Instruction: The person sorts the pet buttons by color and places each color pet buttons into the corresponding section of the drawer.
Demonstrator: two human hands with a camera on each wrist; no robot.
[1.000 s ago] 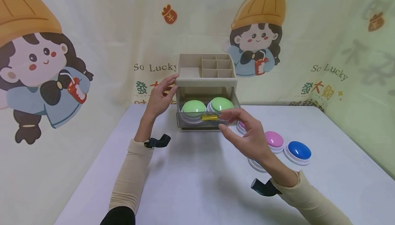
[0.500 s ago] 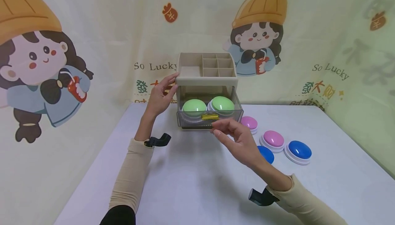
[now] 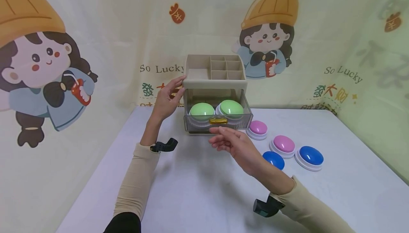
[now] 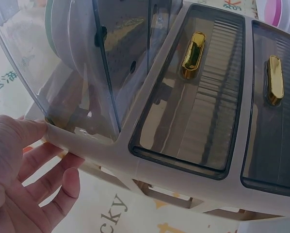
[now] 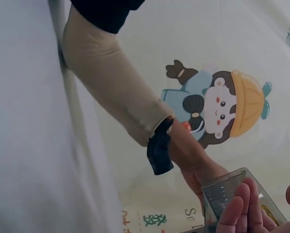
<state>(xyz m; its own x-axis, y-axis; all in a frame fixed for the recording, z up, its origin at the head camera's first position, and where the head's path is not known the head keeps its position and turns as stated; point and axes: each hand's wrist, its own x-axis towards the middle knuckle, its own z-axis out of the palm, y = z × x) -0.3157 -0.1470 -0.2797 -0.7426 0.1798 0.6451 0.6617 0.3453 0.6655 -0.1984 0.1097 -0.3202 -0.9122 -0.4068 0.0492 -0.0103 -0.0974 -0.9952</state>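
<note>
Beige plastic is touched by the left hand at the upper left edge of a storage box; that hand's fingers are apart and loosely stretched, with nothing gripped. Just right of its fingertips, a tray divided into compartments is set on the box's top. Between the two hands, a clear drawer is pulled out, and inside it a green button and a second green button are held side by side.

Nothing is held by the right hand: its fingers are relaxed and extended leftward, just below the gold handle. Whether the drawer is touched by them cannot be told.

To the right of that hand, a pink button is placed near the drawer, then another pink button and, farthest away, a blue button. A nearer blue button is partly covered by the right wrist. Below both hands, a white table is seen.
</note>
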